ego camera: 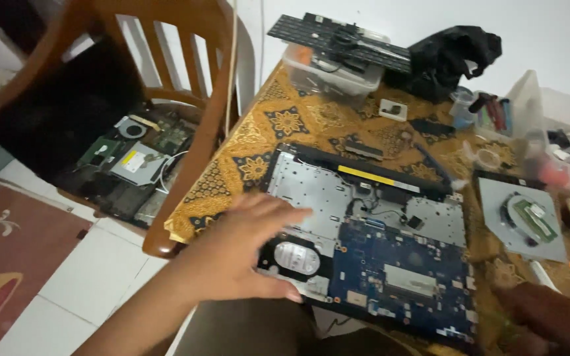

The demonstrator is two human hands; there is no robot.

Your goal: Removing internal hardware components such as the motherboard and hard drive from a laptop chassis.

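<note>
at frame centre the laptop (371,231) lies opened, blue board (404,264) and round drive (296,258) bared but not lifted out; left hand (245,250) spread over the drive; right hand (549,320) blurred at lower right, grip unclear.

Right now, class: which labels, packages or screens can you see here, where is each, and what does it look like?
Yellow strip label: long and narrow, at the opened laptop's rear edge.
Hard drive label: pale and rounded, by the left hand.
Drive sticker: white with yellow, on the chair's dismantled parts.
No lit screens.
</note>
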